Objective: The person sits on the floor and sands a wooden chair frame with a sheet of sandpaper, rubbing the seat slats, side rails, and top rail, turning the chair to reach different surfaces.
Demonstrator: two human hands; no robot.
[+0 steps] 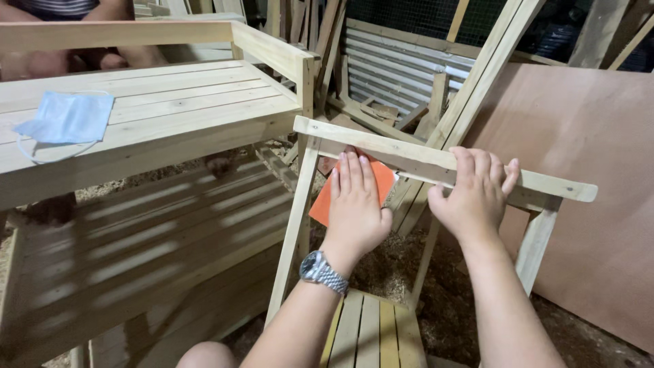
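Observation:
A pale wooden frame (409, 151) stands in front of me, its top rail slanting down to the right. My left hand (354, 204), with a metal watch on the wrist, lies flat with fingers together, pressing an orange sheet of sandpaper (323, 203) against the frame just below the top rail. My right hand (473, 194) wraps over the top rail further right, fingers over the far side and thumb underneath. The frame's left leg (294, 232) runs down beside my left forearm.
A slatted wooden bench (170, 109) with a side rail stands at left, a blue face mask (68, 117) lying on it. Another person sits behind it. A plywood sheet (579, 136) leans at right. Planks and corrugated metal (395, 68) stand behind. Sawdust covers the floor.

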